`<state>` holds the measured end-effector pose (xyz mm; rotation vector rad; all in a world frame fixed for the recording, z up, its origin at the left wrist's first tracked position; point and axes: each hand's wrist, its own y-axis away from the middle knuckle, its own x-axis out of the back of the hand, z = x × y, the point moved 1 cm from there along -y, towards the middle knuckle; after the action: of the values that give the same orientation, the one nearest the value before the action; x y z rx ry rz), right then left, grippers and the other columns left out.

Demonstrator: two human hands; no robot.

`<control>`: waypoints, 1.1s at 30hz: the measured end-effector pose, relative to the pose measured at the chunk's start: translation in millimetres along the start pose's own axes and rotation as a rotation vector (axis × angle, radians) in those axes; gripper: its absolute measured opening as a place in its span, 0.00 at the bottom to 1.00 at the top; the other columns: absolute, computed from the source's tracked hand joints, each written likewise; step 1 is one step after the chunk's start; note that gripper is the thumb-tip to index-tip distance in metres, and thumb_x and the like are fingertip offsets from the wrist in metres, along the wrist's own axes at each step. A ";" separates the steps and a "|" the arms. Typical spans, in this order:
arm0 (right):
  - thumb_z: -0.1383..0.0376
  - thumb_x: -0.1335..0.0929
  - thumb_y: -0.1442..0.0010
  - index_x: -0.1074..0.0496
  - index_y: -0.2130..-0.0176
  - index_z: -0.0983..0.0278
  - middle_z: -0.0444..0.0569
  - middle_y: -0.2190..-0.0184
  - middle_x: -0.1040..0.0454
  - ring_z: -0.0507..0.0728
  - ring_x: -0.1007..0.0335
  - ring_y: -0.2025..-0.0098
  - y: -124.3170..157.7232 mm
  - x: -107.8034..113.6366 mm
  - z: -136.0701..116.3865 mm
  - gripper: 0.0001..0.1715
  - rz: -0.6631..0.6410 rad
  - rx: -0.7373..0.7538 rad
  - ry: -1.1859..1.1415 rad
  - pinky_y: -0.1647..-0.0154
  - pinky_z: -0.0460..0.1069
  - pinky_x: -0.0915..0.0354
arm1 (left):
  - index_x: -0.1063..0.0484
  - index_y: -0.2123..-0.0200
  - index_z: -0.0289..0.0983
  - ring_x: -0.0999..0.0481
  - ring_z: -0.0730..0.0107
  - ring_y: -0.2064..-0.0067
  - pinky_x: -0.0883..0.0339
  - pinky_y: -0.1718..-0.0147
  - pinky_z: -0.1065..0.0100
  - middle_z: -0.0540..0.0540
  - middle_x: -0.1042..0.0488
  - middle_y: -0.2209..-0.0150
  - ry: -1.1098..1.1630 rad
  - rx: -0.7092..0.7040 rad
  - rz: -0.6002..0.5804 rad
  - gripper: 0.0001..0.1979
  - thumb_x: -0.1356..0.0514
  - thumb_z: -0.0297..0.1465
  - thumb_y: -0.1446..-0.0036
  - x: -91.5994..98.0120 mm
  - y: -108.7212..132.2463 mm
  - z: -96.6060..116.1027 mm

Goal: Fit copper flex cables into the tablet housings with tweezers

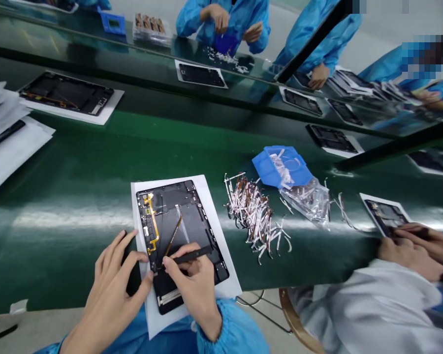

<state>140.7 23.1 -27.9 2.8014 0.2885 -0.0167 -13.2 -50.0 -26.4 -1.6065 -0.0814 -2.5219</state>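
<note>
Grip of R hand point(190, 287) narrow, pinching blk pry tool point(192, 255), tip at brown flex strip point(173, 236) on tablet back panel point(184, 214); L hand point(110, 295) wide, thumb on panel's 8 o'clock edge. Panel lies on white paper point(221, 265) on green surface point(59, 206); cut strips pile point(253, 216) at 3 o'clock.

matte black tablet back panel point(184, 221) with a bright yellow flex cable point(153, 221) on it, white paper point(223, 246) under it, glossy green workbench point(59, 196) beneath that. thin black tool point(192, 254) over the panel. to the panel's right, blue plastic tray point(262, 164) and a tangle of pinkish-white and brown strips point(251, 216).
</note>
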 end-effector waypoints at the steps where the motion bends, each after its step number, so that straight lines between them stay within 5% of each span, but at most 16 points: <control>1: 0.62 0.26 0.47 0.32 0.69 0.63 0.43 0.72 0.28 0.51 0.27 0.72 -0.1 -0.1 0.2 0.12 -0.002 -0.008 0.008 0.70 0.45 0.27 | 0.30 0.59 0.42 0.47 0.45 0.31 0.43 0.43 0.45 0.42 0.40 0.34 -0.008 0.000 0.011 0.06 0.45 0.34 0.38 -0.5 -0.8 1.2; 33: 0.65 0.27 0.47 0.29 0.70 0.63 0.43 0.72 0.28 0.51 0.26 0.71 -3.1 3.2 -3.8 0.07 -0.059 -0.022 0.046 0.69 0.44 0.27 | 0.35 0.63 0.41 0.46 0.44 0.32 0.47 0.45 0.46 0.38 0.40 0.35 -0.136 -0.044 0.061 0.04 0.46 0.34 0.40 -4.2 -9.3 9.5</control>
<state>143.0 27.8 -25.4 2.7737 0.3799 0.0368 -4.4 -39.2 -25.9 -1.7686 0.0075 -2.3834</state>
